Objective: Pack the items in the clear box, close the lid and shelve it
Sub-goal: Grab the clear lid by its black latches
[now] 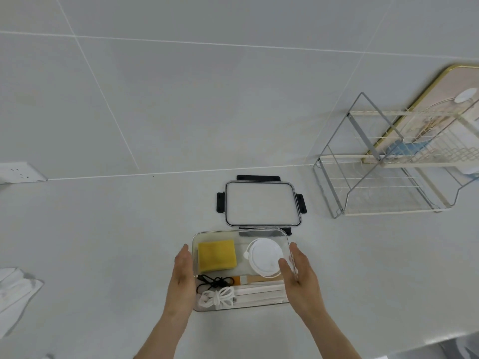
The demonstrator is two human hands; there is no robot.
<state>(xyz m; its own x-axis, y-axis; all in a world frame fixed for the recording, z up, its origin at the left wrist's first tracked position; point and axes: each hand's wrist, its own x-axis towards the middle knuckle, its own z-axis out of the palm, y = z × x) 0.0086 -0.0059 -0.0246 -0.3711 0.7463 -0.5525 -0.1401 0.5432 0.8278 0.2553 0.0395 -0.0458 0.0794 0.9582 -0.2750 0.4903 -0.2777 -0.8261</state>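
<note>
Packing looks pretty much done: the clear box (241, 305) sits on the counter (103, 242) with the yellow sponge (217, 256), white round lid (264, 257), black cable (215, 281), white cable (217, 297) and brush (248, 279) all inside. Our left hand (184, 272) and right hand (298, 270) are open, palms pressed flat against the box's two short sides. Next we need the latch lid (261, 204), lying just behind the box, then the wire rack (375, 182) off to the right.
</note>
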